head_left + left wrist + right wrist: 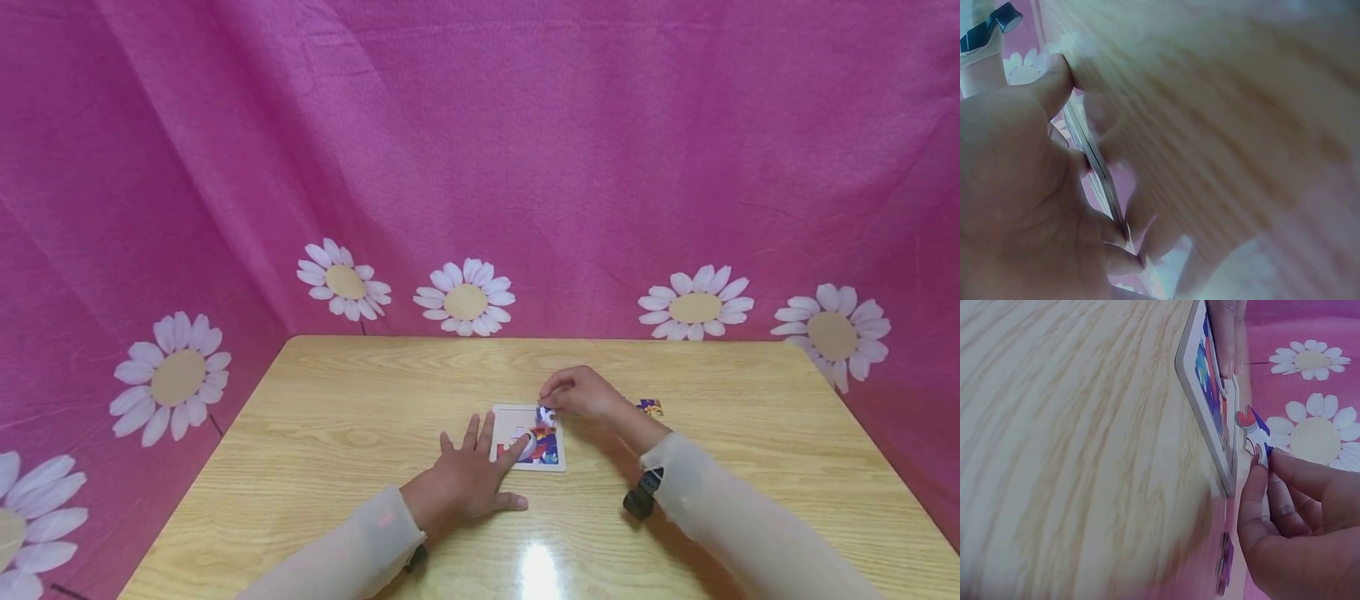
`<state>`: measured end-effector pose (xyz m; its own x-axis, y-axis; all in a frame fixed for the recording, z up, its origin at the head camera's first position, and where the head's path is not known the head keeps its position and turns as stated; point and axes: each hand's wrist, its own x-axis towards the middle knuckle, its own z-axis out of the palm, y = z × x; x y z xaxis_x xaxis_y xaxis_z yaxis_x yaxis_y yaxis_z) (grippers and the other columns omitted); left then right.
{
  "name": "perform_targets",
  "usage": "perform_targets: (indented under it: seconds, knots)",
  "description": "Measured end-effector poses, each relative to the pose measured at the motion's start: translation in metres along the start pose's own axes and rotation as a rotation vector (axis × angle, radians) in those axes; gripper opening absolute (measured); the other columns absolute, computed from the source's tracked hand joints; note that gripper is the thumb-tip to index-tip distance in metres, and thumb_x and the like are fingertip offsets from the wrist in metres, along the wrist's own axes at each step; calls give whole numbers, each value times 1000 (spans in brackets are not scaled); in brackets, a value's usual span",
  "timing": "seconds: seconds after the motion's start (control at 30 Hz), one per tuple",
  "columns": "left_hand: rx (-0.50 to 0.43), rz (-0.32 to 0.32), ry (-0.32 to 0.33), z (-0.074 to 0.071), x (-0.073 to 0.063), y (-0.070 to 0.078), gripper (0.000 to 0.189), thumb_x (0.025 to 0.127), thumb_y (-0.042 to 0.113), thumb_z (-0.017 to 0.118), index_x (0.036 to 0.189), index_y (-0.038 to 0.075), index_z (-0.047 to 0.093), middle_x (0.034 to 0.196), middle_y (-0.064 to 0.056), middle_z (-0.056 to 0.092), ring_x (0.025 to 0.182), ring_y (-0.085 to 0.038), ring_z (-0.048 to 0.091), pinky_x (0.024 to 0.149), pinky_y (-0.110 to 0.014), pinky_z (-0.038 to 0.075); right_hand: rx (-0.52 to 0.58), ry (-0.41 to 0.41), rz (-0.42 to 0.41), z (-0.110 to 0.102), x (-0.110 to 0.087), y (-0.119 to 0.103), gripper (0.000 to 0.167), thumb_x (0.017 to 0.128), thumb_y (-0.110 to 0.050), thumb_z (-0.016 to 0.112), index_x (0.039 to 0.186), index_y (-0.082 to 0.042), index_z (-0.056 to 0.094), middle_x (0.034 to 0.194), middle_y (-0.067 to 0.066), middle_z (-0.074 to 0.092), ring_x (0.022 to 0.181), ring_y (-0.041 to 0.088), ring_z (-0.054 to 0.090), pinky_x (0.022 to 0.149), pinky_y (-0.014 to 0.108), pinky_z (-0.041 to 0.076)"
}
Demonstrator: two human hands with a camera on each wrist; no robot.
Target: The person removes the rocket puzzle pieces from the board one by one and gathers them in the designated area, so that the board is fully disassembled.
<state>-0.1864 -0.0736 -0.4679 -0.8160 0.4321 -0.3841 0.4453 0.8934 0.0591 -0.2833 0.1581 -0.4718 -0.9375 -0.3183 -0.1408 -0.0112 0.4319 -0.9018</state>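
Note:
A square puzzle tray (504, 410) with a pale frame lies on the table, its lower and right part filled with colourful pieces. My right hand (583, 393) pinches a jigsaw piece (1258, 432) between thumb and fingertips, just over the tray's upper right corner. White, purple and red show on that piece. My left hand (467, 481) lies with fingers spread at the tray's left side, a finger reaching over the fitted pieces. From the left wrist view, the palm and the tray's thin edge (1105, 178) are seen side-on.
Loose puzzle pieces (650, 407) lie on the wooden table (360, 400) to the right, partly behind the right forearm. A pink curtain (570, 167) with white daisies hangs along the table's far edge and left side.

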Motion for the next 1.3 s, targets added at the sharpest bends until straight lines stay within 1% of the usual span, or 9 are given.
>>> perform_targets:
  seconds: [0.1,0.2,0.4,0.47,0.6,0.73,0.93,1.1,1.3]
  knots:
    - [1,-3,-3,0,0,0,89,89,84,43,163,50,8,173,-19,0,157,-45,4,112,-79,21,-5,0,-1,-3,-2,3,13,94,2,69,105,5,74,102,16,77,90,21,73,85,36,61]
    - [6,-3,-1,0,0,0,89,89,85,43,163,50,8,173,-19,1,157,-45,5,111,-79,21,-20,-8,-24,-6,-5,4,13,94,2,69,106,6,73,101,17,77,88,20,73,83,36,61]
    - [7,-2,5,-1,-2,1,89,89,84,42,163,49,8,173,-20,1,158,-45,5,112,-78,22,15,-32,-41,-10,-14,6,15,94,2,68,107,10,71,100,20,75,89,21,73,85,40,61]
    - [5,-3,6,-1,-3,1,89,90,84,42,164,49,8,173,-20,1,158,-45,5,112,-78,21,12,-32,-47,-12,-17,7,15,94,2,69,107,10,70,101,20,75,90,21,72,86,40,60]
    - [0,-3,6,-2,-3,1,88,90,84,43,164,49,9,173,-20,1,158,-45,5,112,-78,22,18,-30,-60,-16,-19,11,15,94,3,68,107,10,70,102,21,76,90,20,72,86,39,60]
    - [-6,-1,6,0,-2,1,89,89,84,43,163,50,9,173,-20,1,158,-45,5,112,-79,21,7,-23,-42,-20,-23,13,13,94,2,68,106,8,71,102,18,77,90,19,73,85,36,60]
    - [1,6,8,1,-2,0,89,89,84,42,163,49,7,173,-20,0,158,-45,4,111,-79,21,41,-22,-35,-23,-30,13,15,94,2,70,106,12,69,100,21,76,86,18,73,82,37,61]
    - [3,10,15,2,-2,0,89,89,84,42,164,48,7,172,-21,0,157,-45,4,111,-79,21,25,-24,-41,-26,-34,16,15,94,3,70,105,12,69,99,20,77,85,16,72,78,32,60]
    - [6,7,18,2,-1,0,89,89,84,42,163,50,7,173,-20,0,158,-45,4,111,-79,22,45,-20,-21,-29,-37,21,13,93,5,70,104,12,69,98,19,77,86,16,73,81,31,61]
